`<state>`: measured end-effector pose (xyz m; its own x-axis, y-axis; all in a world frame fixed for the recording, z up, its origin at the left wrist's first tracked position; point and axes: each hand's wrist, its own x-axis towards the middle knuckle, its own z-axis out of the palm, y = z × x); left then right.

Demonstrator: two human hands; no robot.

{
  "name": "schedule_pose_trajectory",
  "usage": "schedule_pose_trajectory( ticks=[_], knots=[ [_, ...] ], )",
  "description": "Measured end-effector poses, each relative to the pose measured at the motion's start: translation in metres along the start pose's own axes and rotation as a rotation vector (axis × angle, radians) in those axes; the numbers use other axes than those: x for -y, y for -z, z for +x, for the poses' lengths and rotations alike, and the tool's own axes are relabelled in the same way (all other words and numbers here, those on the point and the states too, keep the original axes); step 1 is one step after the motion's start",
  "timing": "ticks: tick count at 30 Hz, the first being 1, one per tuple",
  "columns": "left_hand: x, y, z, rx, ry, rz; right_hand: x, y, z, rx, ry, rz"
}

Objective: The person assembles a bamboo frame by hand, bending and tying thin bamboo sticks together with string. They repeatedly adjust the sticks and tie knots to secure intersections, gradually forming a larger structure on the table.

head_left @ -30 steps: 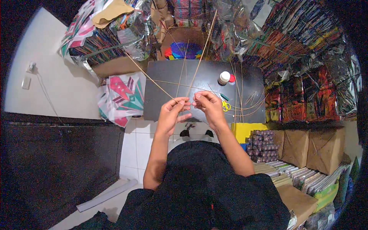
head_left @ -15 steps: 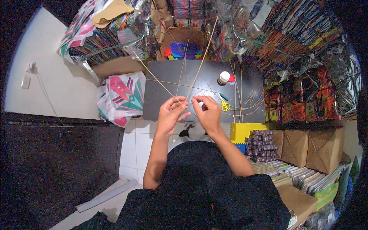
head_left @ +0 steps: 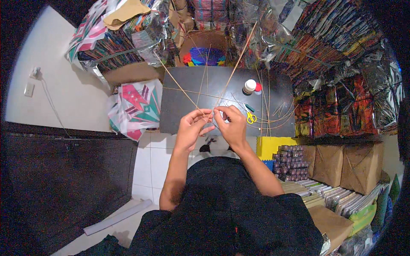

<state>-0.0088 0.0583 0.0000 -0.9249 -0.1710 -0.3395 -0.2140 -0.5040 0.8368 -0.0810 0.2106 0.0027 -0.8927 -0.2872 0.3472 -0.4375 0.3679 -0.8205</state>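
Over the near edge of the dark table (head_left: 183, 77), two thin bamboo sticks form a V. The left stick (head_left: 173, 78) and the longer right stick (head_left: 239, 59) come together at my left hand (head_left: 191, 130), which pinches them between thumb and fingers. Almost touching those fingertips, my right hand (head_left: 232, 128) has its thumb and index finger pressed together. Whatever lies in that pinch is too small to make out. Yellow-handled scissors (head_left: 251, 117) lie just right of my right hand, with a green pen-like item (head_left: 249, 107) beside them.
A white-capped bottle (head_left: 250, 86) and a red-lidded container (head_left: 258, 87) stand on the table. More thin sticks (head_left: 268, 102) lie across its right side. Printed sheets (head_left: 136, 106) hang at the left. Stacked bundles (head_left: 311, 55) and brown packages (head_left: 362, 166) crowd the right.
Both sticks have swung to the right at their far ends, the longer one leaning over more. My left fingertips have shifted slightly right, closing the gap to my right hand.
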Motion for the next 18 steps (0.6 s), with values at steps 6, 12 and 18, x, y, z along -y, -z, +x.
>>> schedule_pose_trajectory(
  ticks=[6,12,18],
  knots=[
    [0.0,-0.002,0.0,0.021,-0.012,-0.014,-0.003,-0.001,0.0,-0.038,0.04,0.029],
    [-0.001,-0.003,-0.001,0.014,-0.002,-0.01,-0.004,-0.001,0.0,-0.042,0.044,0.032],
    [-0.006,-0.003,-0.003,-0.027,0.017,0.024,-0.018,0.001,0.003,0.009,-0.007,0.135]
  ],
)
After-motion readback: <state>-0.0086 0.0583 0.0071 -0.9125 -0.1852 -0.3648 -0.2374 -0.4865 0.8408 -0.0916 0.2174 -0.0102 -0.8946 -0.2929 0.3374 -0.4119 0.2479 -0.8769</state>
